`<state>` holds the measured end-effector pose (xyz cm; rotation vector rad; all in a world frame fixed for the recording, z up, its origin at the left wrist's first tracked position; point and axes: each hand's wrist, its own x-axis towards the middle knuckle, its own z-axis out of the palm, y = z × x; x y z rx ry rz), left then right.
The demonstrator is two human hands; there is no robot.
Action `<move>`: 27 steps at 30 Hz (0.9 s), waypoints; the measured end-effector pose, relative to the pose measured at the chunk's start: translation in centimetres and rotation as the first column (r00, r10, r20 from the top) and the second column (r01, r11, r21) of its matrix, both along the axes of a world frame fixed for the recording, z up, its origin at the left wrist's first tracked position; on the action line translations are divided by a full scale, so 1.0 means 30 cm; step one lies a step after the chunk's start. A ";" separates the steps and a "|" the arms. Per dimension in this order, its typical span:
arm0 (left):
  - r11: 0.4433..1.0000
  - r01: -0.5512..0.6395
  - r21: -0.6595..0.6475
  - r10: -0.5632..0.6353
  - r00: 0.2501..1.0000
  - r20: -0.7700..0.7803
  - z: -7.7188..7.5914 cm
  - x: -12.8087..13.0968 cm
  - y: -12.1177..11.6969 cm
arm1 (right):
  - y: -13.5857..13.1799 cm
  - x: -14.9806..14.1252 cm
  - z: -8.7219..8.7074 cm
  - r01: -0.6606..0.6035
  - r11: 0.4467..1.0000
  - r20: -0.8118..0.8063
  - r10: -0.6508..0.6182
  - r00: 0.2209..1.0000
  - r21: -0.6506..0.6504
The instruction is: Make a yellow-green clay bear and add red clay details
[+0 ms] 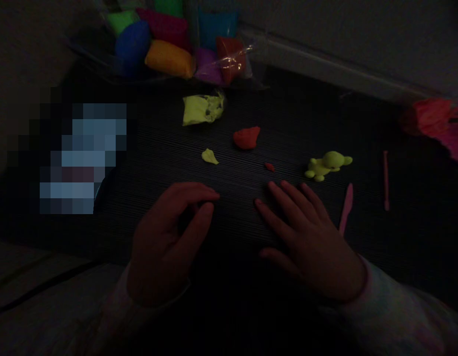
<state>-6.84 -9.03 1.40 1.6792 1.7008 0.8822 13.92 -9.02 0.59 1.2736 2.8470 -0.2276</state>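
Note:
My left hand (169,237) rests at the left with its fingers curled and the thumb close under the index finger; whether anything small is in them is hidden. Flat on the dark table lies my right hand (306,237), fingers spread. A dark red spot at its index fingertip is too small to name. Beyond the hands are a red clay lump (246,138), a small red clay bit (269,167) and a thin yellow clay piece (210,156). A yellow clay animal figure (327,165) lies past my right fingers. A pink clay knife (346,207) is beside that hand.
An opened packet of yellow clay (201,110) lies farther back. Behind it is a clear bag with several coloured clay packs (169,58). A pink stick tool (386,180) and a crinkled pink-red thing (434,118) are at the right. A lit, blurred screen (90,153) stands left.

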 end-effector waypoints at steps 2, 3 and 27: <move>1.000 -0.003 -0.008 0.003 1.000 0.000 0.002 0.001 -0.001 | -0.002 -0.001 0.000 -0.019 1.000 -0.004 0.019 1.000 -0.008; 1.000 -0.005 -0.008 0.005 1.000 0.004 0.002 0.001 -0.001 | -0.003 -0.002 0.001 -0.054 0.998 -0.013 0.054 0.998 -0.024; 0.942 0.306 0.139 -0.269 0.934 -0.236 -0.052 0.045 0.025 | -0.091 0.188 0.036 0.360 0.917 -0.184 -0.330 0.926 0.169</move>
